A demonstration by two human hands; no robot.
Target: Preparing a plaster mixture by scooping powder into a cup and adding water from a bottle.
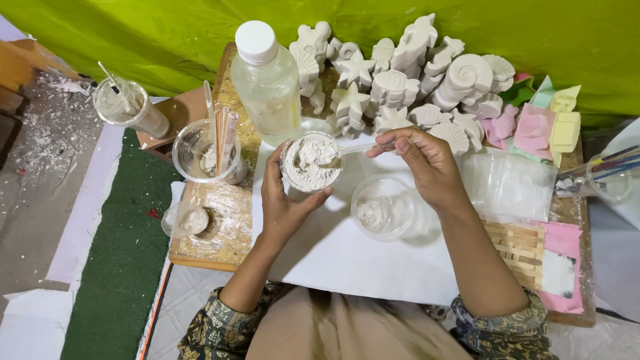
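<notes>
Head view: left hand grips powder cup centre frame, raised for scooping; right hand pinches spoon, loaded, above empty cup.

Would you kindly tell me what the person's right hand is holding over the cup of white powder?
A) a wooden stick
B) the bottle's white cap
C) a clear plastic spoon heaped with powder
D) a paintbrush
C: the right hand grips a clear spoon whose bowl, loaded with white powder, sits over the powder cup held by the left hand.
</notes>
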